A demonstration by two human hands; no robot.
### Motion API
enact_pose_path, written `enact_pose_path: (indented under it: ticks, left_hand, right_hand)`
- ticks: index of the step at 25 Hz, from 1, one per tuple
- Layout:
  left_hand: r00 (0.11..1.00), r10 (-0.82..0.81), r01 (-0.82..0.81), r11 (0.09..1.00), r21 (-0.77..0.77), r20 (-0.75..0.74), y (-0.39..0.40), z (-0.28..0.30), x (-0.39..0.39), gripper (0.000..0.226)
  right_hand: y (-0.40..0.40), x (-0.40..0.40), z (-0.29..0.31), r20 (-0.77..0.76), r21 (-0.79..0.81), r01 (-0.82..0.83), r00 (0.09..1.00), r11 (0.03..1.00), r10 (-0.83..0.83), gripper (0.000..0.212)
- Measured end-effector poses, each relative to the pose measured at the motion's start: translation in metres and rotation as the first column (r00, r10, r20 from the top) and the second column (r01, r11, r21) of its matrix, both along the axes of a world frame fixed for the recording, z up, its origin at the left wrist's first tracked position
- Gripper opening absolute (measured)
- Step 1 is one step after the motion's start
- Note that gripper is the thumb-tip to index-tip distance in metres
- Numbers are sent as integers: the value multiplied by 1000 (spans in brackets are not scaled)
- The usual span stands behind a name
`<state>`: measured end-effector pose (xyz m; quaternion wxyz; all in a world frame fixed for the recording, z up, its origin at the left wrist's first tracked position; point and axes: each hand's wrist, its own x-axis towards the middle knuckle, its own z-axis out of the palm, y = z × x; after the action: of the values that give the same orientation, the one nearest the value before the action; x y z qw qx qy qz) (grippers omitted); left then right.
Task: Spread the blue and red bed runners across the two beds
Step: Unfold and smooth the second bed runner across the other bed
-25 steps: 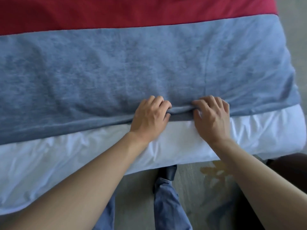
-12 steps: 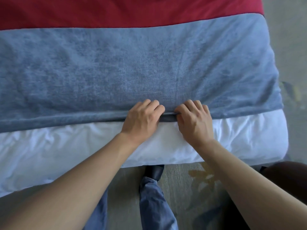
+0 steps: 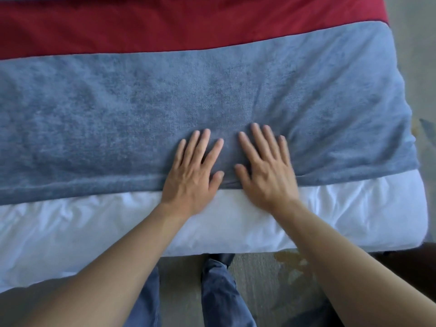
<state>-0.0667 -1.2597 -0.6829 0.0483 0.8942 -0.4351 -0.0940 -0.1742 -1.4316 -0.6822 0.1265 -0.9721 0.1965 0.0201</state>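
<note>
The blue bed runner (image 3: 141, 102) lies flat across the bed as a wide band. Beyond it, the red bed runner (image 3: 165, 24) lies alongside, their edges touching. My left hand (image 3: 195, 173) rests palm down on the blue runner's near edge, fingers spread and holding nothing. My right hand (image 3: 264, 171) lies flat beside it in the same way, a short gap between the thumbs. A small fold of blue cloth sits between the two thumbs. White bedding (image 3: 354, 213) shows below the blue runner's near edge.
The bed's right end (image 3: 417, 161) drops off to a grey patterned carpet (image 3: 271, 274). My legs in blue jeans (image 3: 219, 293) and a dark shoe stand at the bed's near side. A dark object (image 3: 427, 253) sits at the right edge by the bed corner.
Both hands have let go of the blue runner's near edge, which they were pinching, and now lie flat on it with fingers spread forward.
</note>
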Motion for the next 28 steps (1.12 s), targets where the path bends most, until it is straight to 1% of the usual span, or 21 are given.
enact_pose_path:
  ticks: [3, 5, 6, 8, 9, 11, 13, 14, 16, 17, 19, 21, 23, 25, 27, 28]
  left_hand:
    - [994, 107, -106, 986, 126, -5, 41, -5, 18, 77]
    - [987, 158, -158, 978, 140, 9, 52, 2, 30, 78]
    - [988, 156, -154, 983, 103, -10, 49, 6, 32, 75]
    - [988, 145, -148, 987, -58, -46, 34, 14, 31, 64]
    - [985, 162, -168, 976, -136, -51, 24, 17, 35, 60]
    - [970, 231, -242, 948, -206, -75, 16, 22, 53, 58]
    - [950, 301, -312, 931, -190, -84, 31, 20, 81, 57]
    - [955, 291, -295, 945, -143, -51, 45, 15, 92, 58]
    - [982, 188, -187, 982, -22, 24, 84, 4, 117, 64]
    - [984, 166, -168, 986, 14, 64, 105, -2, 137, 68]
    - [962, 246, -250, 968, 21, 117, 142, -13, 180, 73]
    - [937, 331, -337, 941, 38, 111, 171, -10, 216, 74]
    - [939, 325, -331, 943, 38, 111, 177, -7, 240, 74]
    - [961, 269, -268, 963, -29, 62, 155, -4, 254, 72]
    - [985, 167, -163, 981, -105, 39, 123, 0, 263, 68]
    - [993, 113, -108, 987, -120, 32, 108, 1, 267, 66]
  right_hand:
    - [-49, -45, 1, -121, -93, 187, 973, 978, -197, 73]
    - [-62, -47, 12, -151, -106, 249, 953, 963, -263, 74]
    - [-57, -35, 17, -133, -105, 236, 959, 966, -249, 73]
    - [-24, 11, 24, -29, -89, 136, 990, 987, -139, 70]
    - [-1, 40, 27, 36, -64, 67, 997, 996, -65, 68]
    - [43, 93, 30, 129, 31, -56, 990, 998, 52, 65]
    - [76, 138, 26, 145, 130, -128, 983, 983, 109, 62]
    - [83, 152, 21, 115, 140, -164, 982, 976, 149, 62]
    - [82, 163, 8, 19, 57, -243, 970, 968, 242, 65]
    - [73, 166, 1, 0, 6, -239, 971, 971, 239, 68]
    - [47, 160, -9, 2, -67, -125, 992, 990, 125, 74]
    - [26, 150, -9, -27, -94, 27, 999, 995, -29, 76]
    - [28, 159, -2, -17, -107, 107, 994, 989, -109, 75]
    - [46, 192, 5, 46, -81, 88, 995, 993, -85, 71]
    - [72, 238, 14, 121, -14, -1, 993, 1000, 3, 66]
    - [83, 261, 16, 134, 19, -63, 989, 998, 60, 65]
